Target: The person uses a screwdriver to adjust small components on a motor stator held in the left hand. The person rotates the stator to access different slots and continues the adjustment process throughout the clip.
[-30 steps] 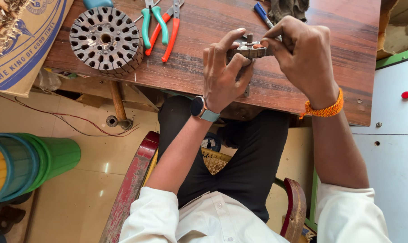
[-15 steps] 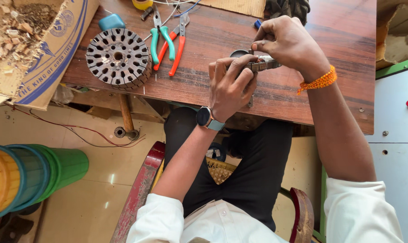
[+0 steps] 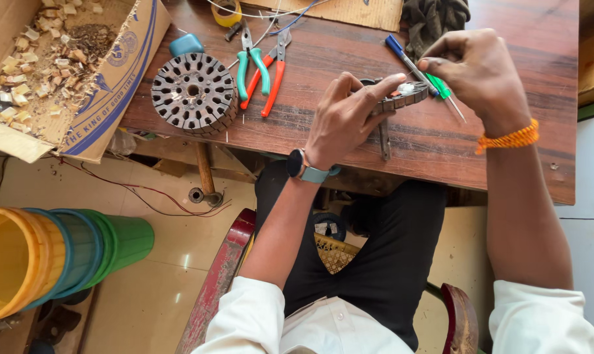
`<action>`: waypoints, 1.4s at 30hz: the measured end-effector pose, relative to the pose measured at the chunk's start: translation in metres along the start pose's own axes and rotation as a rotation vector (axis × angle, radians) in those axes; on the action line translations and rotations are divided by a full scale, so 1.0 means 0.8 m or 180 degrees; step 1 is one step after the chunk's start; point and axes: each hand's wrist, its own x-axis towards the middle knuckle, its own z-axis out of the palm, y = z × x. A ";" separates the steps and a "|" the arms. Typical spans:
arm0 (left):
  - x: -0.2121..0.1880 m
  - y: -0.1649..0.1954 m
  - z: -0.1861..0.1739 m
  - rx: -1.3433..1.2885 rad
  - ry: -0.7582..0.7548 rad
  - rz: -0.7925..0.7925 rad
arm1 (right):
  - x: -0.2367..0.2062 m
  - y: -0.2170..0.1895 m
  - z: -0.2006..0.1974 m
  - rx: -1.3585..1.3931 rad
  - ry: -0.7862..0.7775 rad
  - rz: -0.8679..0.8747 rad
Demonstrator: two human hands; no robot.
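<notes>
The small grey metal ring-shaped part (image 3: 402, 99) sits above the dark reddish wooden counter (image 3: 349, 141), pinched at its near edge by the left hand (image 3: 346, 118), whose thumb and fingers are closed on it; most of the part is hidden behind those fingers, so its full shape is hard to make out. The right hand (image 3: 477, 69) is closed around a green-handled screwdriver (image 3: 444, 92), the thin shaft poking out toward the person; where its tip rests cannot be told. A blue-handled tool (image 3: 398, 49) lies just beyond, partly covered by the right hand. A dark cloth bundle (image 3: 434, 16) is cut off by the top edge. Further left lie the round dark slotted metal core (image 3: 193, 92) and the green-handled and red-handled pliers (image 3: 261, 69). Compared with half a second ago, the right hand has lifted off the part and now shows the screwdriver, and the view has shifted, bringing more of the cardboard box of scraps (image 3: 61, 72) into sight.
</notes>
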 end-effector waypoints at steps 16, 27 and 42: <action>-0.002 -0.028 -0.009 -0.1008 -0.0275 -0.0245 | -0.079 -0.022 0.019 0.0313 0.0116 -0.0326; 0.001 -0.027 -0.014 -0.1106 -0.0270 -0.0402 | -0.112 -0.018 0.065 0.0582 0.0582 -0.0301; 0.011 -0.010 -0.020 -0.1086 -0.0347 -0.0461 | -0.120 0.016 0.070 0.0801 0.0820 -0.0299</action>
